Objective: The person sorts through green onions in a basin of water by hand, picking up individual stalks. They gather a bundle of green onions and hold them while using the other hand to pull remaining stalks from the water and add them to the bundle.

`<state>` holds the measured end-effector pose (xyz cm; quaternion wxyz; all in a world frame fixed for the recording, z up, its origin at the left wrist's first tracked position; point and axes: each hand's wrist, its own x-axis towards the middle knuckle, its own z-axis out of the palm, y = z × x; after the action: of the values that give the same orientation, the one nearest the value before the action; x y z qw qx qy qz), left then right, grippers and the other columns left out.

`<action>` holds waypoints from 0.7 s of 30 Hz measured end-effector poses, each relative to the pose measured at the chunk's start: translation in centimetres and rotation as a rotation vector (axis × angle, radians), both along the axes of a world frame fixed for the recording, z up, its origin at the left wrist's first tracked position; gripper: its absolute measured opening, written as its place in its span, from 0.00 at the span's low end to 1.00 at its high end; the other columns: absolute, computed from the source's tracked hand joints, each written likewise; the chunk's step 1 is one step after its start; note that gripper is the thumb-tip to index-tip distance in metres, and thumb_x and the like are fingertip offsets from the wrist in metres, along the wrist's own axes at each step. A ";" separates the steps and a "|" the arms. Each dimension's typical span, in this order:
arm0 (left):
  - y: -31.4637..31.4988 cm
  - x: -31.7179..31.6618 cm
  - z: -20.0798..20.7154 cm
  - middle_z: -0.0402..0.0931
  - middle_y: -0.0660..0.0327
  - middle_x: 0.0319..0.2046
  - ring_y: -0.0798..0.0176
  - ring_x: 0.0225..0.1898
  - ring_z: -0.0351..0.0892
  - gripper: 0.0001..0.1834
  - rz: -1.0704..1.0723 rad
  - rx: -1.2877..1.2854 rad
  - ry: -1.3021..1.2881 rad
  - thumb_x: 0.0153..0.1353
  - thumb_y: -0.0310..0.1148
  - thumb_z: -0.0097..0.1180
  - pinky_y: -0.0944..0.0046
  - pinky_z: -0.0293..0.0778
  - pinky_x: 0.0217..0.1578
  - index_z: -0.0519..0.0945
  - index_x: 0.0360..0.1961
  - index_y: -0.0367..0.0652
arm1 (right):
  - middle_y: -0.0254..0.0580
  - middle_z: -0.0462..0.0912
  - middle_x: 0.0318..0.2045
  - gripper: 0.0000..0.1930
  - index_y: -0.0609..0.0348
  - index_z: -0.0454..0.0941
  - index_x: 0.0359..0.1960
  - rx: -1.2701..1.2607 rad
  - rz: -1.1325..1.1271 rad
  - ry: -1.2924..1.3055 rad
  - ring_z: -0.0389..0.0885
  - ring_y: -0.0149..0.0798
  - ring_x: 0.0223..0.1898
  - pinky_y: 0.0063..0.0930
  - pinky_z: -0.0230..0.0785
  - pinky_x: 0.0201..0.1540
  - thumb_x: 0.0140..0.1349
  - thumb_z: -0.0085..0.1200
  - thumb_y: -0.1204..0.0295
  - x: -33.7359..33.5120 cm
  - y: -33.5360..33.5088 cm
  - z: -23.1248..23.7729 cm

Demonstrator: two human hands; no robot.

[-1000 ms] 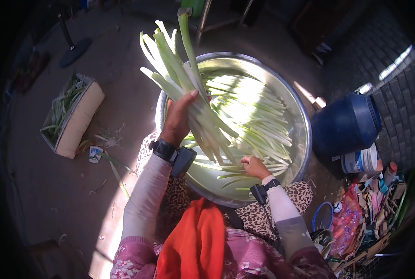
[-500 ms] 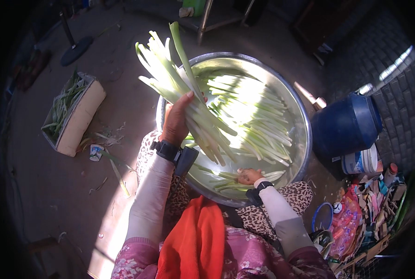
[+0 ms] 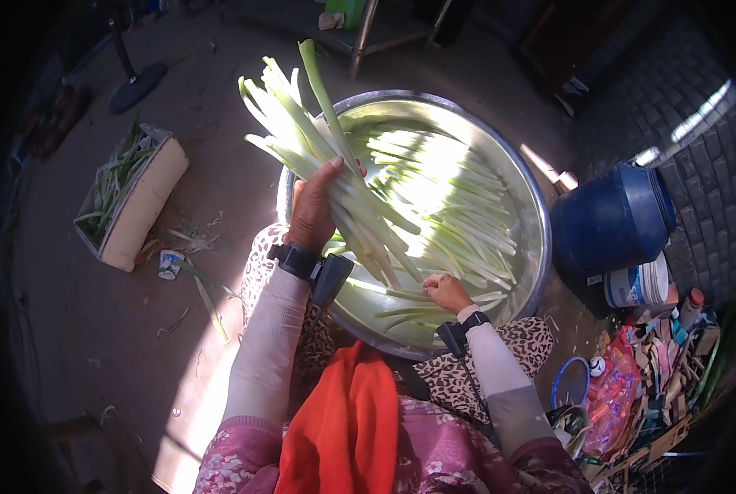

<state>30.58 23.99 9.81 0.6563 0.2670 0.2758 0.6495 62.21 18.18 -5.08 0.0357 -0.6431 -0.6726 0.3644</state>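
Note:
My left hand (image 3: pixel 314 210) is closed around a thick bunch of scallions (image 3: pixel 302 132), raised and tilted over the left side of a wide metal basin (image 3: pixel 535 247). The white ends of the bunch hang toward the basin's middle, and the green tops point up and away. Many more scallions (image 3: pixel 475 206) lie side by side in the basin, partly in bright sunlight. Low in the basin, my right hand (image 3: pixel 448 293) pinches a scallion stalk (image 3: pixel 378 287) with its fingertips. A few loose stalks (image 3: pixel 401 315) lie just below that hand.
On the ground at left stands a box (image 3: pixel 147 206) of green leaves, beside a crumpled cup (image 3: pixel 170 264) and leaf scraps. To the right are a dark blue barrel (image 3: pixel 611 218), a white bucket (image 3: pixel 638 284) and a heap of rubbish (image 3: pixel 623 395). A metal-legged stand (image 3: pixel 363 37) is beyond the basin.
My right hand has lifted slightly off the loose stalks and moved up, toward the bunch's lower ends, with its fingers pinched. My left hand holds the bunch almost unmoved.

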 end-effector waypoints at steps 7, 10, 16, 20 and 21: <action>0.3 0.3 0.0 0.78 0.51 0.40 0.54 0.45 0.79 0.24 0.022 -0.009 0.010 0.58 0.41 0.59 0.56 0.76 0.46 0.74 0.47 0.32 | 0.55 0.81 0.37 0.12 0.57 0.78 0.38 0.219 0.046 -0.057 0.79 0.55 0.40 0.40 0.71 0.45 0.55 0.51 0.67 -0.4 0.8 -5.6; 0.4 0.1 -0.1 0.79 0.51 0.40 0.54 0.46 0.79 0.24 0.026 -0.011 0.022 0.58 0.42 0.58 0.57 0.75 0.47 0.74 0.47 0.31 | 0.55 0.81 0.34 0.10 0.58 0.78 0.34 0.312 0.047 -0.170 0.80 0.55 0.39 0.41 0.71 0.42 0.54 0.51 0.67 0.1 -0.3 -7.9; 0.3 -0.6 0.0 0.78 0.51 0.41 0.55 0.46 0.78 0.26 -0.005 -0.037 0.022 0.58 0.44 0.57 0.57 0.73 0.48 0.74 0.47 0.31 | 0.54 0.81 0.28 0.09 0.59 0.78 0.25 0.160 0.522 -0.244 0.81 0.54 0.35 0.43 0.71 0.37 0.51 0.54 0.66 0.7 0.7 -7.2; 0.4 -0.3 0.2 0.77 0.51 0.42 0.55 0.47 0.77 0.25 -0.044 -0.063 -0.052 0.58 0.43 0.56 0.57 0.72 0.49 0.75 0.48 0.31 | 0.54 0.81 0.28 0.07 0.59 0.79 0.27 0.362 -0.046 -0.075 0.81 0.55 0.33 0.42 0.72 0.37 0.49 0.56 0.69 -0.2 0.8 -4.5; 0.4 -0.3 0.2 0.77 0.51 0.42 0.55 0.48 0.77 0.25 -0.058 -0.063 -0.057 0.58 0.43 0.57 0.57 0.72 0.50 0.75 0.48 0.31 | 0.54 0.81 0.28 0.07 0.59 0.79 0.27 0.360 -0.045 -0.076 0.81 0.55 0.33 0.42 0.72 0.37 0.49 0.56 0.69 -0.2 1.2 -4.1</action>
<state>30.29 24.42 10.04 0.6904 0.2355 0.2694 0.6287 62.05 19.38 -9.18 0.1331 -0.6544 -0.7133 0.2128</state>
